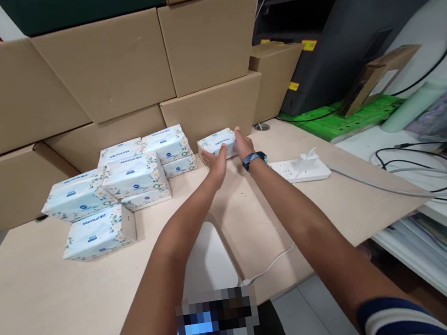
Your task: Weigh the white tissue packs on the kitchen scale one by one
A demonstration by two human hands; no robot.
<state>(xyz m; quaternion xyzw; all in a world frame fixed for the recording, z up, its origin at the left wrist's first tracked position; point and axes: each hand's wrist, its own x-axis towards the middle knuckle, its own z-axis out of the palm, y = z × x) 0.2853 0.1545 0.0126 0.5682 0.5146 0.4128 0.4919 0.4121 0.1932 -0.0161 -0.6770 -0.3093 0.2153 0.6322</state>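
Both my hands hold one white and pale-blue tissue pack (218,140) with a flower print, far forward on the wooden table by the cardboard boxes. My left hand (216,163) grips its left and near side, the thumb on the front. At its right end, my right hand (244,143) has its fingers pressed to the side; a patterned band is on that wrist. Left of my hands, several like tissue packs are piled, among them a front pack (98,233), a middle pack (135,175) and a rear pack (166,144).
Stacked cardboard boxes (105,67) wall off the table's back. A white power strip (301,170) with a cable lies right of my right forearm. A flat white device (209,261) sits below my arms near the table edge. A dark printer (333,35) stands at the right back.
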